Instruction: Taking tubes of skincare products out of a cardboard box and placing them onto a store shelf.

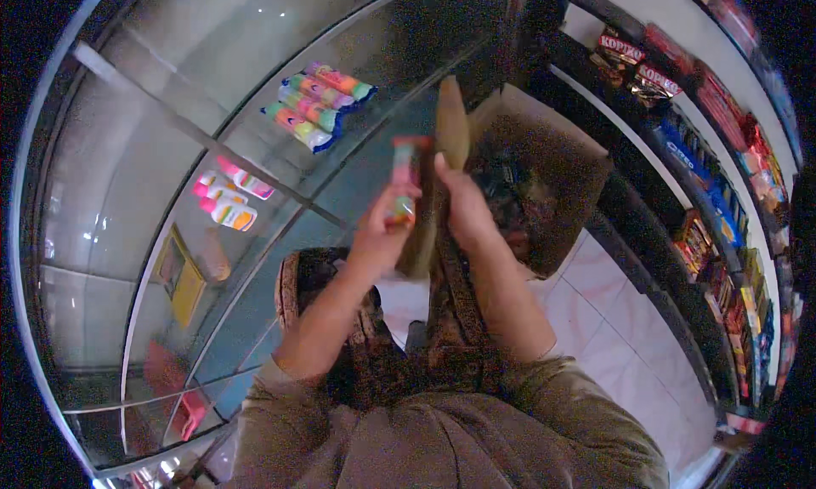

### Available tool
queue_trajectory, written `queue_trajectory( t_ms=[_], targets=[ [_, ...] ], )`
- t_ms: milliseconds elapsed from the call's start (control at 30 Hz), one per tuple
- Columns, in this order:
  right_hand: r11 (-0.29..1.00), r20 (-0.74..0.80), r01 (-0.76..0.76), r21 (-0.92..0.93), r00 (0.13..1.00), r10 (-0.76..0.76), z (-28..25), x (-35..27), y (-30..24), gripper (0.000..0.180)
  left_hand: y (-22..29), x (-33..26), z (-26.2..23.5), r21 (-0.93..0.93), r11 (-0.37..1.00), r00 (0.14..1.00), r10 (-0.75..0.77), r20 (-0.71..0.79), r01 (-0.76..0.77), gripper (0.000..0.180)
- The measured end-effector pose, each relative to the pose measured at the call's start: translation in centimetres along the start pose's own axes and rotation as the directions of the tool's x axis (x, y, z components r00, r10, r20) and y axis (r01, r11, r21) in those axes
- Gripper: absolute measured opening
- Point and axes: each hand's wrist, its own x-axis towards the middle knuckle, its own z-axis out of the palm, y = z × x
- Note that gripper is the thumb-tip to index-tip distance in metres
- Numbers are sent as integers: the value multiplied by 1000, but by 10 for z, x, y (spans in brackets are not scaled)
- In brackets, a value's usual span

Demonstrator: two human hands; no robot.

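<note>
- Open room beside the carton [571,183]: white floor tiles [636,349] spread below and right of it, and a narrow strip shows between my legs, lower left of it.
- Tight edges: dark shelves [659,319] of bright packets curve past the carton's right side; the glass case [110,179] with its metal bars fills the space to its left.
- The carton is dull brown board, square-cornered and open-topped; what lies inside is too dark to name. Its long flap [453,119] stands up on the near left side.
- Left of the carton, behind glass, lie shiny pastel packs [319,105], and farther left, smooth white bottles [229,201] with pink caps.
- My left hand [384,227] is closed around a small packet [405,167], just left of the carton's flap.
- My right hand [467,207] is at the flap, thumb against it; its fingers are hidden, so I cannot tell how firmly they close.
- The packet looks slim and upright, red-topped, with pale pink and green below, blurred.
</note>
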Motion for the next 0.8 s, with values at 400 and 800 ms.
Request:
queue_trajectory(
  t_ms=[400, 800],
  targets=[
    [841, -61, 111, 529, 994, -93, 54, -18, 29, 56, -18, -24, -14, -37, 999, 974, -44, -221, 36, 54],
    [941, -312, 322, -103, 888, -338, 54, -2, 45, 46, -36, -45, -12, 388, 920, 994, -88, 69, 55, 58]
  ],
)
